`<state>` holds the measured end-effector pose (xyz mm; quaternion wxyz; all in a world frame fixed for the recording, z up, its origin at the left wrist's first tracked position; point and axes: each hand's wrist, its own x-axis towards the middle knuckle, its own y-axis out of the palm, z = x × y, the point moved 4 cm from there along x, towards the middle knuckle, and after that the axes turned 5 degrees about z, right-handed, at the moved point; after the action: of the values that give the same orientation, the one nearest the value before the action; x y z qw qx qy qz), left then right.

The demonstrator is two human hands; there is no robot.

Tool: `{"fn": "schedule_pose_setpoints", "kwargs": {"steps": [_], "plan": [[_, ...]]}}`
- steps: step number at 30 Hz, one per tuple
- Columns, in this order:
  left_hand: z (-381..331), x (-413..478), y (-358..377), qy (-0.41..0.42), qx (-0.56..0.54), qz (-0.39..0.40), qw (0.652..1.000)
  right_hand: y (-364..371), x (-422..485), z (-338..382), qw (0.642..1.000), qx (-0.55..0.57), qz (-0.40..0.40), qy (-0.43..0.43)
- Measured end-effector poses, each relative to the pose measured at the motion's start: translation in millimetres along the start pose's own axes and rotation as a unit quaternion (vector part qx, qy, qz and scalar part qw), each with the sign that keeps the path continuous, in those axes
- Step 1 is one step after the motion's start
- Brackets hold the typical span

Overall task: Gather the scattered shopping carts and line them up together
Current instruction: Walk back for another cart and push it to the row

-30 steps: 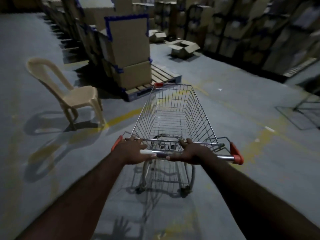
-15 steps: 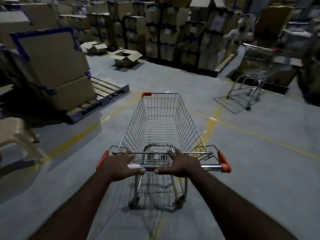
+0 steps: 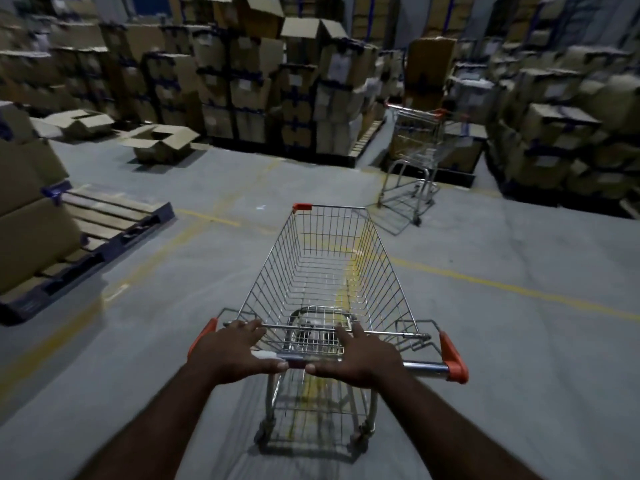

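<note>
both hands lie on the handle [image 3: 423, 368] of the near shopping cart [image 3: 325, 278], at the low middle of the view. the left hand [image 3: 239, 351] is at the left part of the bar, next to the orange end cap [image 3: 204, 336]. the right hand [image 3: 356, 358] is near the middle of the bar. the palms press down on the handle, and the fingers are stretched forward and a little spread, with their tips at the thin back wire of the basket. the two thumbs point to each other along the bar and are close, but they do not touch. no finger pinches anything.

the near cart stands on the grey floor [image 3: 519, 358], and its front end points to the far side. its wire basket has nothing inside. a yellow line [image 3: 485, 282] on the floor passes under it.

the second shopping cart [image 3: 415, 143] stands far and to the right, just in front of the stacks of cardboard boxes [image 3: 277, 91], well apart from the near cart.

on the left is a wooden pallet [image 3: 114, 220] with big boxes [image 3: 27, 220] on it. an open box [image 3: 161, 142] lies on the floor at the far left.
</note>
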<state>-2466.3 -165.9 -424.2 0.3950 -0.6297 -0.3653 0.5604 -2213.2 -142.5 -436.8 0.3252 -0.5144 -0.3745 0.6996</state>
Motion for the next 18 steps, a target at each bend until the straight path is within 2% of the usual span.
{"fn": "schedule_pose_setpoints", "kwargs": {"steps": [9,18], "plan": [[-56,173,-73,0.099,0.044,0.000,0.994,-68,83,-91,0.987,0.046,-0.091,0.121],[-130,323,-128,0.189,0.067,0.011,0.980,-123,158,-189,0.972,0.075,-0.112,0.194]]}}
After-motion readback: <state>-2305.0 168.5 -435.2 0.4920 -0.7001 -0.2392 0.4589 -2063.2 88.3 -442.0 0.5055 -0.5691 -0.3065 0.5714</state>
